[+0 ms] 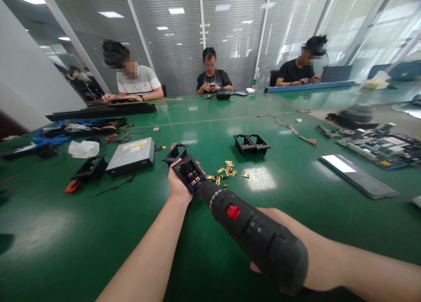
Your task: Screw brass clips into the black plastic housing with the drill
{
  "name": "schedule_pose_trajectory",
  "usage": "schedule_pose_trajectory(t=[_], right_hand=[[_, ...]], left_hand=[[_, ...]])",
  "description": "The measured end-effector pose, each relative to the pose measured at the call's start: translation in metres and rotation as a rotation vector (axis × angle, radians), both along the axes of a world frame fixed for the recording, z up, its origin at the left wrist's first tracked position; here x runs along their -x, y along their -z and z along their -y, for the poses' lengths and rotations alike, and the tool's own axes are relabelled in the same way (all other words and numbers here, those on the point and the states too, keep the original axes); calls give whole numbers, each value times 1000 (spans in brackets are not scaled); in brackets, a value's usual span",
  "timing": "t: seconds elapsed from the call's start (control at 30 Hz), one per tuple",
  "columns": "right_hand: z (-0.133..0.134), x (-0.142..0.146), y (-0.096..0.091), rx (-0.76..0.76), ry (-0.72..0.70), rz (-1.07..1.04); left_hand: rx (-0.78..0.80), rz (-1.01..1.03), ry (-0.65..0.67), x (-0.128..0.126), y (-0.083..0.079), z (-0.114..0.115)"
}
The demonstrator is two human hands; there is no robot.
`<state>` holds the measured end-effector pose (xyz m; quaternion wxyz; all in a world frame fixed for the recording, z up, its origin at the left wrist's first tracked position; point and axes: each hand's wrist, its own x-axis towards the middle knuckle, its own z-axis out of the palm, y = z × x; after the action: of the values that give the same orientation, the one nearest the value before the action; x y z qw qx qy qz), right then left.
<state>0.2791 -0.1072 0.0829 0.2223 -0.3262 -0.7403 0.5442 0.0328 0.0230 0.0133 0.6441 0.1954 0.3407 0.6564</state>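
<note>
My left hand (pixel 179 186) is closed around a black plastic housing (pixel 188 174), tilted so its open side faces me; small brass pieces show inside. In my right hand (pixel 279 225) is a black cordless drill (pixel 253 236) with a red switch on top. Its chuck points at the lower right edge of the housing; the bit's tip is hidden, so I cannot tell whether it touches a screw. Beyond my left hand stands another black housing (pixel 175 153). Several small brass plates (pixel 226 170) lie loose to the right of the held housing.
Two joined black housings (pixel 251 143) stand farther back. At left are a silver disc drive (pixel 131 155), a black housing (pixel 89 167) and a white tissue (pixel 83 149). To the right lie a flat dark panel (pixel 358 175) and circuit boards (pixel 388 146). Three people sit across the green table (pixel 131 232).
</note>
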Motion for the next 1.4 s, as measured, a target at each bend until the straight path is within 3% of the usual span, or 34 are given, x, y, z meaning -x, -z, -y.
schedule_pose_trajectory(t=[1.4], right_hand=[[-2, 4, -4, 45, -2, 9]], left_hand=[[-12, -3, -12, 0, -2, 2]])
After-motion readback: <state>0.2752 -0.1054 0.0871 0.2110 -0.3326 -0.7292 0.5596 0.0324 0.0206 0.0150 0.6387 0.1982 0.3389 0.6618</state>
